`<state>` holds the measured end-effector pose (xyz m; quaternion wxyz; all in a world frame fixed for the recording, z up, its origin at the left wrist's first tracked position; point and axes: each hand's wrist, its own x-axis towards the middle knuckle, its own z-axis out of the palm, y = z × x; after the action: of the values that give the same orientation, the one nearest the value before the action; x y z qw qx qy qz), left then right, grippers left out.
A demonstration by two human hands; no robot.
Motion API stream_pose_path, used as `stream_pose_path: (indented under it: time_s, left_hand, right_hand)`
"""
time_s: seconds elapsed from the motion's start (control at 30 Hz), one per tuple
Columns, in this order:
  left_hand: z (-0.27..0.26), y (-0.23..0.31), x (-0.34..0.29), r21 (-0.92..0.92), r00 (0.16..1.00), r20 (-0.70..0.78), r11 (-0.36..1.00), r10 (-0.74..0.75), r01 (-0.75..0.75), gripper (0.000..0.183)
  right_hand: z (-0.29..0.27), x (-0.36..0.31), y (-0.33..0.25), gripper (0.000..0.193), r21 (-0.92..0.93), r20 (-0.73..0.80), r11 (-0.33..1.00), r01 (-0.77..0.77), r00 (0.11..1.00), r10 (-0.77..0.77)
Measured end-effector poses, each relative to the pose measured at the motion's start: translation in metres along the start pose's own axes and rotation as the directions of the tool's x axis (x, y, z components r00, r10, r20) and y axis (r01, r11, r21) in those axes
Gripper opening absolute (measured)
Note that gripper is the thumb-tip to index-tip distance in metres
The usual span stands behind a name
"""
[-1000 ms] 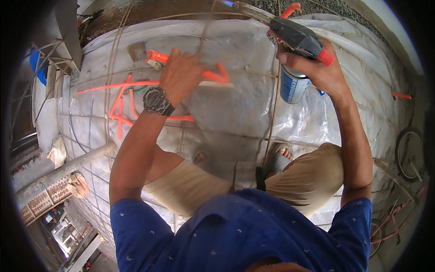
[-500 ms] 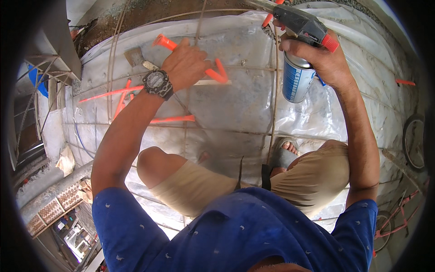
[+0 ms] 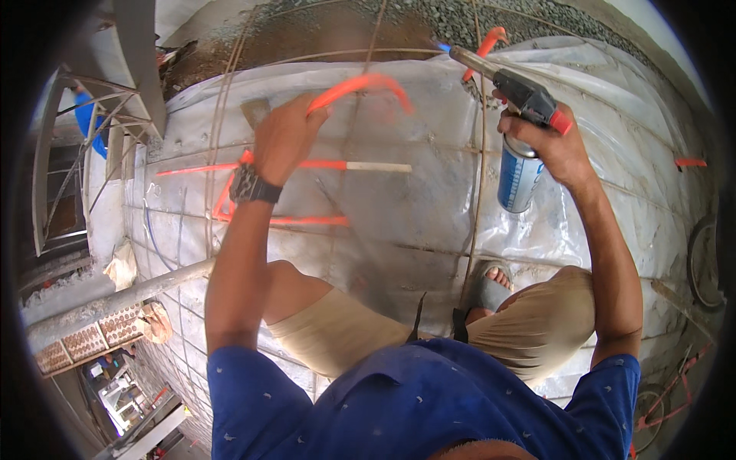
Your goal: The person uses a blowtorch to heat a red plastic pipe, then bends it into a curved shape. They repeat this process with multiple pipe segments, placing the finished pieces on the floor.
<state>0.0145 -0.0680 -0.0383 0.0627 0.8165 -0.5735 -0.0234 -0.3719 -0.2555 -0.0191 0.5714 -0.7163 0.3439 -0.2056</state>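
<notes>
My left hand (image 3: pixel 287 138), with a dark watch on the wrist, is closed around one end of a bent orange plastic pipe (image 3: pixel 356 83). The pipe's free end curves down to the right and is blurred. In my right hand (image 3: pixel 548 142) is a gas torch (image 3: pixel 525 96) with a black body and red knob, mounted on a blue and white canister (image 3: pixel 518 180). A blue flame (image 3: pixel 445 47) burns at its metal nozzle, which points up and left, apart from the held pipe. Another bent orange pipe (image 3: pixel 486 46) stands just behind the nozzle.
Bars in a grid cross a plastic sheet (image 3: pixel 414 199) under me. Orange pipe lengths (image 3: pixel 307 221) and a pale stick (image 3: pixel 379 167) lie near my left forearm. Gravel (image 3: pixel 537 27) borders the far side; a metal frame (image 3: pixel 138 69) stands left, a bicycle wheel (image 3: pixel 704 261) right.
My left hand has shifted left and turned the pipe, whose bend now arches upward. The torch's nozzle and flame have come into view as the whole scene slid lower in the picture.
</notes>
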Motion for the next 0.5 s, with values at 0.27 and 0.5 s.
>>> stream_pose_path:
  time_s: [0.27,0.5]
  left_hand:
    - [0.016,0.090,-0.057,-0.796,0.759,0.601,-0.265,-0.250,0.544,0.035]
    - [0.023,0.114,-0.069,-0.623,0.736,0.677,-0.533,0.000,0.573,0.039]
  right_hand:
    - [0.034,0.009,-0.002,0.026,0.017,0.030,0.999,0.042,0.999,-0.043]
    - [0.044,0.009,0.010,0.034,-0.176,0.220,0.953,0.245,0.954,-0.205]
